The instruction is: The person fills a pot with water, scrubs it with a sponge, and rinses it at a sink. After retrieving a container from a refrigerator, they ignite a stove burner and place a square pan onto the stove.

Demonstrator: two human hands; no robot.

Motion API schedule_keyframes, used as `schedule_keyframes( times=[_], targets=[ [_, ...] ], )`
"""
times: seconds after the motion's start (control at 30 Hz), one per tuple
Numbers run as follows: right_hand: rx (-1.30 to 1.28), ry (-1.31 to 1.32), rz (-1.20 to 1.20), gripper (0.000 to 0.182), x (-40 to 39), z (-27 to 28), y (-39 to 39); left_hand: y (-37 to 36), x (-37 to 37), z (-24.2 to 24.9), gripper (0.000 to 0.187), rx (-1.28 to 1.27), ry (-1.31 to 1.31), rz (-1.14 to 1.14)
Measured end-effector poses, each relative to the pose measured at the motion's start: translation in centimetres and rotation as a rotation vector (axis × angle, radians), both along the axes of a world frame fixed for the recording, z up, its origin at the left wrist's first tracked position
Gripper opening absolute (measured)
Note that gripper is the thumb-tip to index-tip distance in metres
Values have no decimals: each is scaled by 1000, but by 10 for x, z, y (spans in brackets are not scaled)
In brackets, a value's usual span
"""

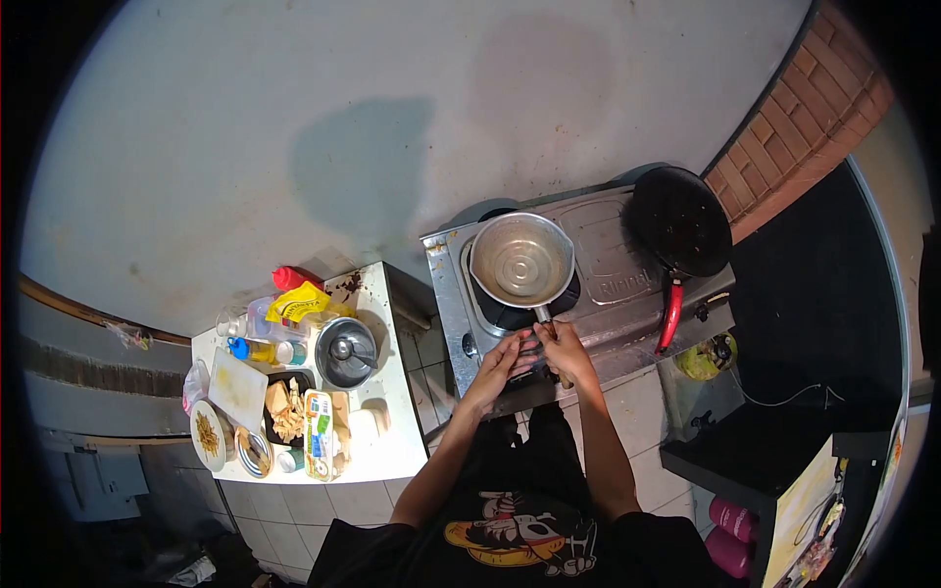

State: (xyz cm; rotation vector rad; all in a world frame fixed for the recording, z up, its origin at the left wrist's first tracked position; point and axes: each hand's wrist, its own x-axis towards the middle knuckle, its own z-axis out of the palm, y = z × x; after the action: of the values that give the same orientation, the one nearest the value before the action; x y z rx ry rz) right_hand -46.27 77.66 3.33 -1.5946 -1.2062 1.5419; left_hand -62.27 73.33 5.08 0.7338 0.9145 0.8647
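A metal saucepan [522, 257] sits upright on the left burner of the stove, with no food visible inside. Its handle points toward me, and my right hand [567, 355] is closed around it; the handle's end sticks out below my fingers. Close beside it, my left hand [502, 368] has its fingers extended toward the handle and the right hand. Whether the left fingertips touch the handle is hard to make out. The two-burner metal stove [613, 328] stands against the wall.
A black frying pan [681, 220] with a red handle occupies the stove's right side. On the white table [397, 431] at left are a metal bowl [345, 351], an egg carton [323, 436], a cutting board [238, 387], and several bottles. A black shelf [745, 461] stands at lower right.
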Motion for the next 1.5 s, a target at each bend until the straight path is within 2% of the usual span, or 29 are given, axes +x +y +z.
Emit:
schedule_keyframes(
  times=[0.33, 0.47, 0.67, 0.83, 0.97, 1.03, 1.13, 1.23, 1.37, 1.43, 1.5],
  targets=[
    [-115, 132, 83, 29, 11, 8, 3, -2, 4, -6, 44, -5, 9, -10],
    [-38, 145, 99, 32, 11, -4, 4, -3, 9, -11, 44, -3, 2, -21],
    [37, 64, 89, 34, 13, -10, 4, -3, 17, -12, 43, 4, 11, -25],
    [58, -85, 158, 47, 19, -15, 1, -6, 22, -5, 43, 4, 53, 5],
    [102, -112, 145, 46, 23, -26, 1, -4, 26, -10, 43, 9, 78, 7],
    [258, -148, 165, 46, 25, -23, -2, -4, 29, -14, 42, 52, 64, 25],
    [331, -131, 154, 40, 26, -16, -7, -6, 39, -14, 42, 37, 91, 53],
    [260, -118, 216, 46, 32, -5, -8, -10, 46, -12, 42, 43, 104, 98],
    [253, -228, 207, 47, 51, -29, -3, -13, 57, -14, 45, 29, 174, 157],
    [252, -156, 171, 45, 62, 2, -10, -17, 65, -13, 44, 103, 173, 228],
    [248, -153, 244, 44, 76, 13, -11, -19, 72, -16, 43, 124, 169, 299]
  ],
)
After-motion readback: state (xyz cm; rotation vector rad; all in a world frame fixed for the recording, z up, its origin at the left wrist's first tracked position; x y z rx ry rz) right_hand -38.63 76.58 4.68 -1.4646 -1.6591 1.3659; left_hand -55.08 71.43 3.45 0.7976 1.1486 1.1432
